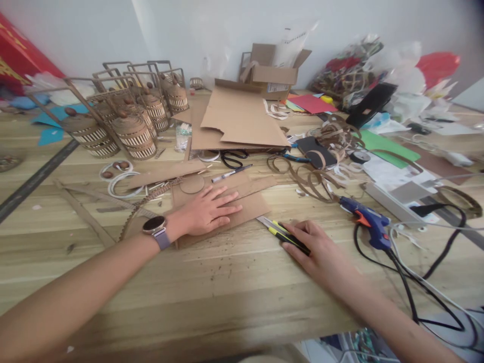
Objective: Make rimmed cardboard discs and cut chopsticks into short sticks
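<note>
My left hand lies flat with fingers spread on a piece of brown cardboard, and a watch is on that wrist. A narrow cardboard strip lies across the piece, partly under my fingers. In my right hand is a yellow and black utility knife, its blade out. The blade tip is at the lower right edge of the cardboard; whether it touches is hard to tell. A cardboard disc and a pen lie just beyond my left hand.
A blue glue gun with looping cables lies to the right, near a white power strip. Several woven lanterns stand at the back left. Large cardboard sheets, scissors and curled brown strips lie farther back.
</note>
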Motion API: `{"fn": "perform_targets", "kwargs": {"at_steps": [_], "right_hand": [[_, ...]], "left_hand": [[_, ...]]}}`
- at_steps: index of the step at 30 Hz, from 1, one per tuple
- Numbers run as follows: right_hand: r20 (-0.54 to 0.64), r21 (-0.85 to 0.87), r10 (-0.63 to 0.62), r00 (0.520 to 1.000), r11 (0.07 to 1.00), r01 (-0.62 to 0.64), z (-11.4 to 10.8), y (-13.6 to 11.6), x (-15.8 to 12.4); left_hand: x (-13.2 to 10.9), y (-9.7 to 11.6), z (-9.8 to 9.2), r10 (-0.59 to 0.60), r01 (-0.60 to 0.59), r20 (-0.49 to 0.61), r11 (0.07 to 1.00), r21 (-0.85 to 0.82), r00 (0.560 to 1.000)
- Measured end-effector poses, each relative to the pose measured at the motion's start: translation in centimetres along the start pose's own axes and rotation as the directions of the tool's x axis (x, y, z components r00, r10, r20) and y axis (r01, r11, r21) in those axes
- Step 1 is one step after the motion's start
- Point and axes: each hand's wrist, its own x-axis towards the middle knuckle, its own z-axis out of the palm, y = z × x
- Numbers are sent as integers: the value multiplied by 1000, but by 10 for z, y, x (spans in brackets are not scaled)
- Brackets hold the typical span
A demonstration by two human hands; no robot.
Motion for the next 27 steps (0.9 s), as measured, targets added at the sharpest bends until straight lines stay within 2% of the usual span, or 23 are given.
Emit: {"fn": "perform_targets", "kwargs": {"at_steps": [5, 13, 19, 27], "right_hand": [[-56, -18, -9, 998, 1000, 8, 11, -8, 2], [-46, 5, -12, 999, 1000, 12, 15, -17, 0], [-73, 4, -30, 997, 1000, 30, 19, -24, -3], [-42, -10, -33, 999, 999, 33, 22, -32, 0]], "left_hand": [[0, 0, 0, -7, 7, -18, 1000, -6, 1000], [1, 1, -3, -22, 22, 10, 1000, -16, 1000], [1, 1, -1, -19, 19, -10, 999, -31, 1000], [1, 2, -3, -35, 35, 9, 999, -41, 999]]}}
